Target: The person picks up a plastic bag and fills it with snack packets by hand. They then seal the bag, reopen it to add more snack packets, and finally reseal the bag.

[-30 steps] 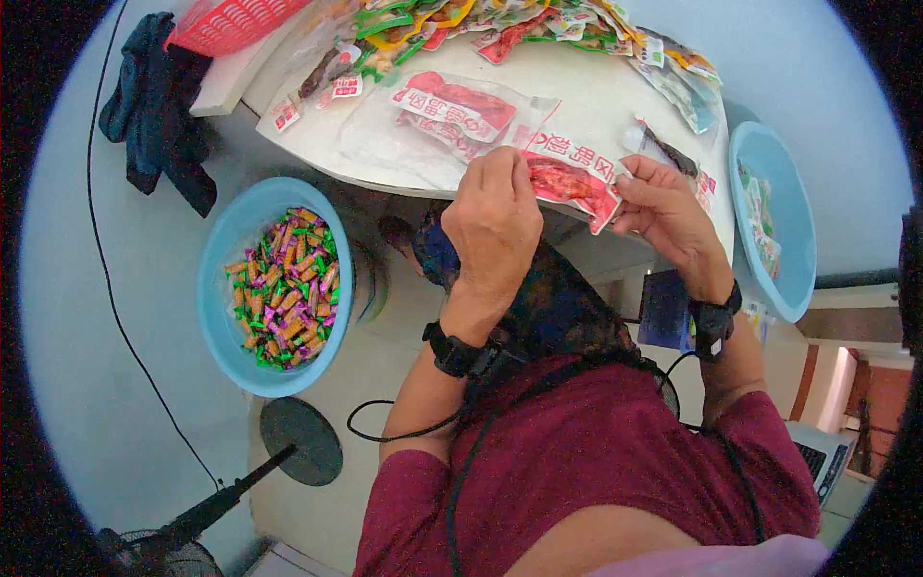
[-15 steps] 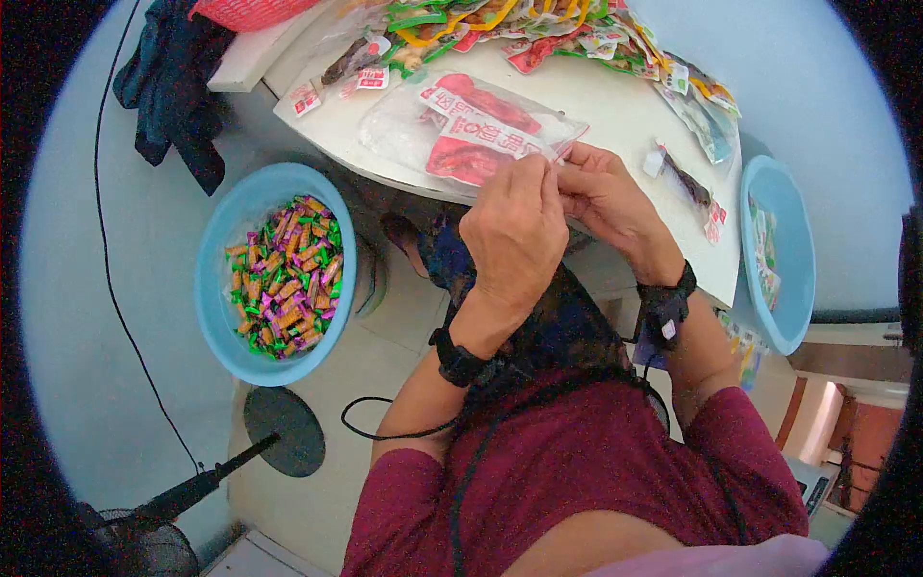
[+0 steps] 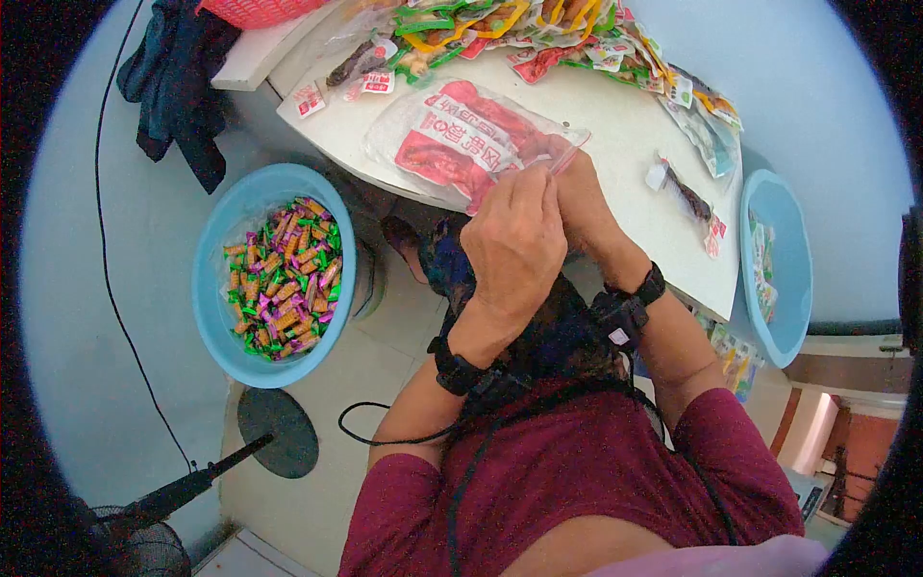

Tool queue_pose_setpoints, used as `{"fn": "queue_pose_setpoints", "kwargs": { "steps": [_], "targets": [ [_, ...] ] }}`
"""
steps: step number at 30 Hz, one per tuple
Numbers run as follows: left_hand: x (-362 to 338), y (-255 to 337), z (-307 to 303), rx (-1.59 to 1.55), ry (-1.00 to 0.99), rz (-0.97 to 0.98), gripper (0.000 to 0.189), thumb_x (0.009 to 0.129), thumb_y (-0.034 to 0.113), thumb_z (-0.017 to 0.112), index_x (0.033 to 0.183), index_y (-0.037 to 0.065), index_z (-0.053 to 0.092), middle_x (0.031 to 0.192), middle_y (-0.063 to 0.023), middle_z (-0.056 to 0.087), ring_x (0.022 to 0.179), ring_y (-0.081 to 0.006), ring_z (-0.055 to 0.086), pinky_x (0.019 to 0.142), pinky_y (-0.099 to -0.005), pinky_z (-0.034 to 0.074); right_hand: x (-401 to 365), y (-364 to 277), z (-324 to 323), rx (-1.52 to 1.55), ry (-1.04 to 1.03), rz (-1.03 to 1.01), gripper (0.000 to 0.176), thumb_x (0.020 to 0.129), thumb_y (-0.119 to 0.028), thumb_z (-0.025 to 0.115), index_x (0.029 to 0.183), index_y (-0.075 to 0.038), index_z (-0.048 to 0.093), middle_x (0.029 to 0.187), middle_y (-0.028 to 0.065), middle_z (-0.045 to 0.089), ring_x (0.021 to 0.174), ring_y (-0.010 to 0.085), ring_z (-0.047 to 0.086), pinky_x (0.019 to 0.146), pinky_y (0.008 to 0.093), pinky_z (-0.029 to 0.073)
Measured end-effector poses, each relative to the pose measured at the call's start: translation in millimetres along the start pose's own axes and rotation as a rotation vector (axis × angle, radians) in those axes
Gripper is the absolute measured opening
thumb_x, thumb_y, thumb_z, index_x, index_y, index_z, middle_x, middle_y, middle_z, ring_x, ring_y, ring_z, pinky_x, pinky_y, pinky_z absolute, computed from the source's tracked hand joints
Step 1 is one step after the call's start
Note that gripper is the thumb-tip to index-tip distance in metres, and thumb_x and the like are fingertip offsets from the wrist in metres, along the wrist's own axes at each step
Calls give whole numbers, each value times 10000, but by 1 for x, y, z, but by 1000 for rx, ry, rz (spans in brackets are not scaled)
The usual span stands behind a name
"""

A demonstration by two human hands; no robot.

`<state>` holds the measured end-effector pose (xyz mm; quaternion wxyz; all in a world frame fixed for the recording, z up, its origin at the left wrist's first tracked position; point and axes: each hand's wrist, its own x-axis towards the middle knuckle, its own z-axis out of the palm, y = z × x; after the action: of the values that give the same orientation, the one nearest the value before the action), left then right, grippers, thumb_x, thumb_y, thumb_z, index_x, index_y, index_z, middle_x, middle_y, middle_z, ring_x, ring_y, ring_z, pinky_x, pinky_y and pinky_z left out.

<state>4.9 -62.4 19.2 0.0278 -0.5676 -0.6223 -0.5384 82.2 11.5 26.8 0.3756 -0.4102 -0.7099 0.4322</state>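
A clear plastic bag (image 3: 385, 144) with red-and-white printed snack packets (image 3: 466, 130) in it lies over the front of the white table. My left hand (image 3: 514, 240) is closed in a pinch on the bag's near edge, by its mouth. Through that mouth reaches my right hand (image 3: 582, 197); its fingers lie behind the plastic against the packets, and their grip is hidden. To the right, a dark vacuum-packed snack (image 3: 687, 192) with a red-and-white label rests on the table.
Many colourful snack packets (image 3: 538, 38) are heaped at the table's (image 3: 625, 125) back. A blue basin (image 3: 207, 288) of wrapped candies stands at left, another blue basin (image 3: 803, 288) with packets at right. A fan stand (image 3: 279, 433) and dark clothing (image 3: 178, 91) are at left.
My right hand has moved from the bag's edge into its mouth, with the fingers forward. The red packets have shifted and spread inside the bag. My left hand keeps its pinch.
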Motion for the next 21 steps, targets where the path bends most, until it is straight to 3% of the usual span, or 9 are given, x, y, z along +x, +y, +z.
{"fn": "queue_pose_setpoints", "kwargs": {
  "steps": [2, 5, 8, 11, 14, 17, 21],
  "targets": [
    [0, 1, -1, 4, -4, -3, 119, 819, 57, 643, 934, 34, 620, 891, -139, 659, 802, -323, 650, 678, -381, 522, 0, 6, 2, 25, 4, -55, 105, 825, -84, 607, 885, -2, 632, 816, 45, 649, 732, 92, 541, 618, 282, 469],
    [1, 1, 0, 10, -14, -10, 119, 818, 56, 644, 932, 33, 622, 888, -139, 658, 799, -322, 650, 682, -379, 521, 0, 1, 2, 109, -60, -11, 82, 821, -74, 603, 861, -7, 631, 807, 40, 648, 726, 88, 540, 613, 277, 468],
    [2, 0, 2, -9, -8, -14, 116, 819, 54, 643, 931, 32, 622, 882, -135, 658, 788, -315, 649, 680, -372, 520, 4, 22, -4, -152, -132, -89, 76, 819, -63, 595, 856, -5, 630, 803, 22, 647, 714, 78, 524, 600, 278, 465],
    [2, 0, 3, -27, 3, -8, 106, 822, 51, 641, 924, 28, 620, 870, -132, 655, 766, -308, 645, 669, -366, 517, 0, 33, -1, -19, -89, -14, 127, 826, -98, 583, 843, 11, 647, 762, 93, 693, 667, 128, 598, 599, 336, 494],
    [2, -1, 4, -41, 9, 19, 91, 825, 48, 640, 908, 21, 614, 848, -130, 648, 733, -302, 640, 650, -364, 513, -2, 31, 3, 185, -93, -181, 133, 820, -93, 593, 870, 13, 655, 744, 98, 688, 610, 142, 595, 543, 338, 480],
    [2, -2, 2, -46, 13, 15, 79, 823, 42, 642, 889, 14, 607, 828, -129, 641, 705, -296, 634, 629, -363, 509, -6, 14, -24, -69, -237, 66, 159, 840, -113, 604, 902, 18, 669, 776, 103, 692, 596, 150, 623, 518, 303, 498],
    [3, -6, 4, -52, 23, 22, 63, 823, 38, 637, 861, 30, 588, 759, -117, 596, 669, -293, 604, 581, -370, 486, -10, -15, -70, 104, -245, 317, 196, 878, -151, 602, 939, 21, 672, 790, 106, 688, 600, 155, 661, 516, 269, 542]
  ]
}}
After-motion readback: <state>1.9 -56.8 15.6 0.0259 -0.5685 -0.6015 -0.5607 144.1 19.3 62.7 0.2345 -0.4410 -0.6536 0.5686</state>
